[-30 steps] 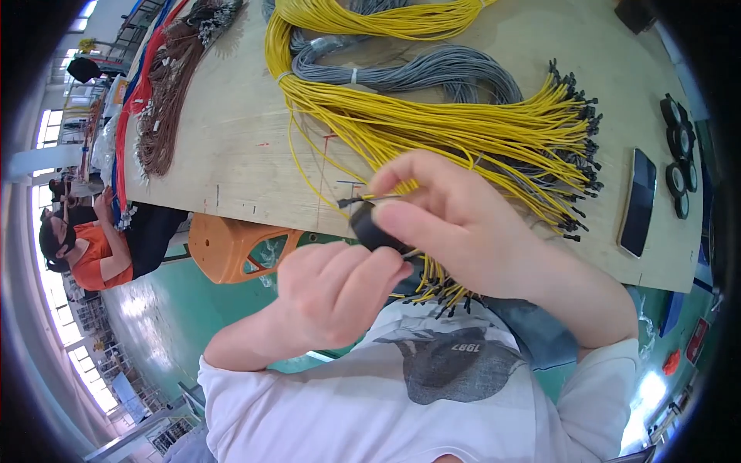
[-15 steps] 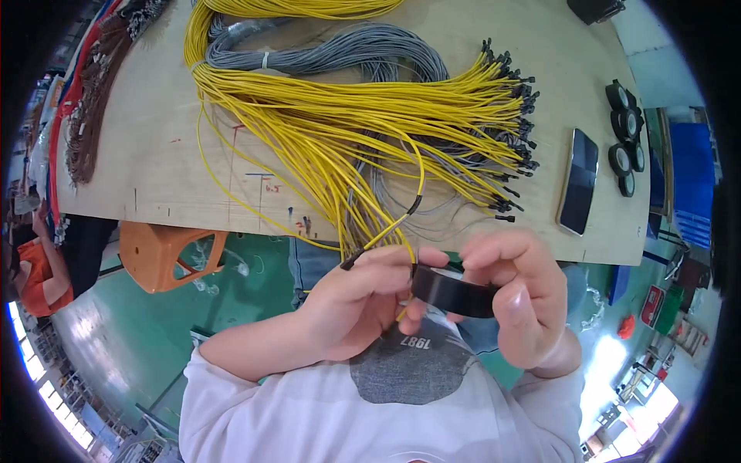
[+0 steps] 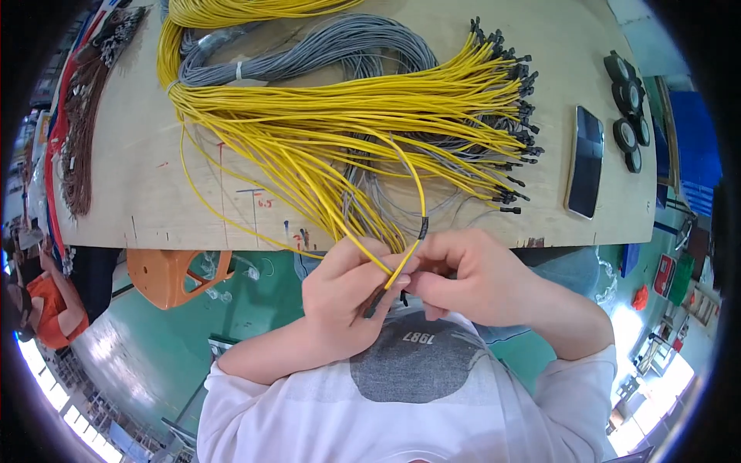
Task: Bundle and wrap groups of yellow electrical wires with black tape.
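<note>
Fingers of left hand pinched narrow on crossed yellow strands; thumb tip at the crossing. Right hand touching or nearly touching it at 3 o'clock, fingertips bunched tight; can't tell what's between them, tips partly hidden. Hands are likely this close so the left steadies the strands while the right works them. One strand wears a black band, just past the fingertips at 1 o'clock.

Farther out, from the hands: yellow bundle at 11 to 12, fanned to black connectors at 1, presumably so single ends pull free. Grey bundle at 11, white tie around it, probably against tangling. Phone flat at 2, black tape rolls beyond it, seemingly parked within right-hand reach. Orange stool at 9, below the table edge.
</note>
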Demonstrator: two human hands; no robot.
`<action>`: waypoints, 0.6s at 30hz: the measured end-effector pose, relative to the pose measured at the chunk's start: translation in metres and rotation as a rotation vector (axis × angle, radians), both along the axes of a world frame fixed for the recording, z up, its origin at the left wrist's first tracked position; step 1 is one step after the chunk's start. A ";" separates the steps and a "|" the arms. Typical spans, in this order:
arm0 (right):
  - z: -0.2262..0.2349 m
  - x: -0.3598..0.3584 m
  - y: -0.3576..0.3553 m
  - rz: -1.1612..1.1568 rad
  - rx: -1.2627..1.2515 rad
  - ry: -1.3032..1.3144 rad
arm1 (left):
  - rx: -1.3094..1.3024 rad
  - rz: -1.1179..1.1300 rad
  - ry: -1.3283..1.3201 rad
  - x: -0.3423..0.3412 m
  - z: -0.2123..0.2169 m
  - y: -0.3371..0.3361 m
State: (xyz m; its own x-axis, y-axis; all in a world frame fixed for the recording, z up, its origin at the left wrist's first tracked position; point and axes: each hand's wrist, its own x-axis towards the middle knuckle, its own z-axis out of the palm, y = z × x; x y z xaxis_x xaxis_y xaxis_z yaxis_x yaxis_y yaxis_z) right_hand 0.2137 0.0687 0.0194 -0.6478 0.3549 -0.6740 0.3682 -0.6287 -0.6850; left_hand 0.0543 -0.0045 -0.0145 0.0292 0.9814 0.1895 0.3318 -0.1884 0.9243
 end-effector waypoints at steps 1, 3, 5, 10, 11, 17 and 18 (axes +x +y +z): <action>-0.001 -0.001 0.000 -0.008 -0.001 -0.004 | 0.121 0.019 0.068 -0.001 -0.001 0.004; -0.004 -0.001 0.001 -0.024 -0.040 0.116 | 0.117 -0.016 0.102 -0.003 0.000 0.004; -0.006 0.000 0.005 0.070 0.010 0.102 | -0.094 -0.074 0.010 -0.009 0.007 0.001; 0.010 0.024 0.018 0.419 0.128 0.024 | -0.761 -0.048 -0.582 -0.020 0.022 -0.004; 0.007 0.051 0.018 0.246 0.039 -0.133 | -0.695 0.093 -0.734 -0.036 0.025 -0.004; -0.015 0.101 -0.009 -0.169 1.293 -0.545 | -0.452 0.212 -0.207 -0.052 0.043 -0.020; -0.023 0.097 -0.005 -0.066 1.454 -0.527 | -0.467 0.240 -0.255 -0.056 0.047 -0.027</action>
